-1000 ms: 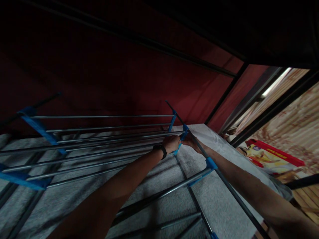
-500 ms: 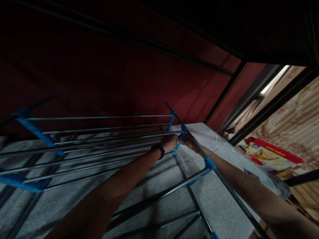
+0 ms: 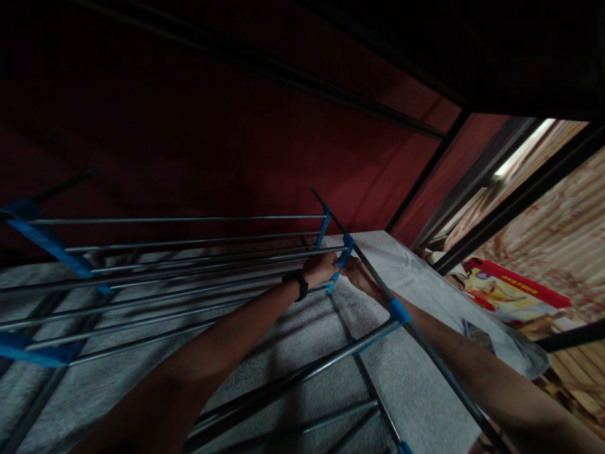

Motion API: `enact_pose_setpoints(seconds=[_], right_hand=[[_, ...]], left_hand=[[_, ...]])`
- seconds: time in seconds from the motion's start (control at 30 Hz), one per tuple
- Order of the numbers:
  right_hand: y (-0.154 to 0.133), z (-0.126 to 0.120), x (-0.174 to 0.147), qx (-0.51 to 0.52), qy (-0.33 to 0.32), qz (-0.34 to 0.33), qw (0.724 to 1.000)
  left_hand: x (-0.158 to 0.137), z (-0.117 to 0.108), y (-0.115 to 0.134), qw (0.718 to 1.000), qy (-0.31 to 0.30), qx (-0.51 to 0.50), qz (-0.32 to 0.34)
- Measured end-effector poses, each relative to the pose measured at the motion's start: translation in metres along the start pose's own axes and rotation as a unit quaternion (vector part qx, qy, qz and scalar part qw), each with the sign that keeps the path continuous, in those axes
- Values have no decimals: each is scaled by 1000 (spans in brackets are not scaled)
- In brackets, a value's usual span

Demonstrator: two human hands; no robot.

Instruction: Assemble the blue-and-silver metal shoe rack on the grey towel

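Observation:
A shoe rack of grey metal tubes (image 3: 189, 292) and blue plastic connectors lies across the view. My left hand (image 3: 320, 269), with a black band on its wrist, is closed at the blue connector (image 3: 343, 257) on the rack's far right side, by the end of a tube. On the connector's other side, my right hand (image 3: 355, 273) has its fingers curled against it. Its arm passes behind the long dark side pole (image 3: 371, 268). Both sets of fingertips are partly hidden.
Behind the rack stands a dark red wall (image 3: 236, 145). Grey speckled fabric (image 3: 312, 340) lies underneath. On the right are a phone-like flat object (image 3: 478, 337), a red and yellow box (image 3: 520, 290) and a dark metal post (image 3: 520, 195). Another blue connector (image 3: 399, 311) joins the nearer tubes.
The view has shifted slightly, and the rack's left end sits further left. Both hands stay at the same blue connector. More of the phone-like object shows beside my right arm.

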State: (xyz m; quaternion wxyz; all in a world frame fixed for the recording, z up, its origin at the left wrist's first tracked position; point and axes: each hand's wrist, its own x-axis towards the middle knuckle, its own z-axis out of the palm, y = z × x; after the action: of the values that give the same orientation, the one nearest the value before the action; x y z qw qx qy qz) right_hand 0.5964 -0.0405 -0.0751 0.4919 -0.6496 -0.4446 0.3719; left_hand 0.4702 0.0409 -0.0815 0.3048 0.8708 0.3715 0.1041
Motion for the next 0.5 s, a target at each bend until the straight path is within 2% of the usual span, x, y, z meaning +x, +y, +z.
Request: enact_pose_setpoints(seconds=[0.17, 0.33, 0.4, 0.5], right_hand=[[-10, 4, -7, -69, 21, -14, 997], [-18, 8, -10, -76, 9, -16, 997], [-19, 8, -13, -63, -3, -17, 998], [-15, 4, -18, -28, -43, -19, 998]], left_hand=[[3, 0, 0, 1000, -6, 4, 5], [2, 3, 3, 1000, 9, 17, 18], [-6, 5, 1, 996, 37, 39, 72], [-30, 9, -8, 975, 103, 81, 182]])
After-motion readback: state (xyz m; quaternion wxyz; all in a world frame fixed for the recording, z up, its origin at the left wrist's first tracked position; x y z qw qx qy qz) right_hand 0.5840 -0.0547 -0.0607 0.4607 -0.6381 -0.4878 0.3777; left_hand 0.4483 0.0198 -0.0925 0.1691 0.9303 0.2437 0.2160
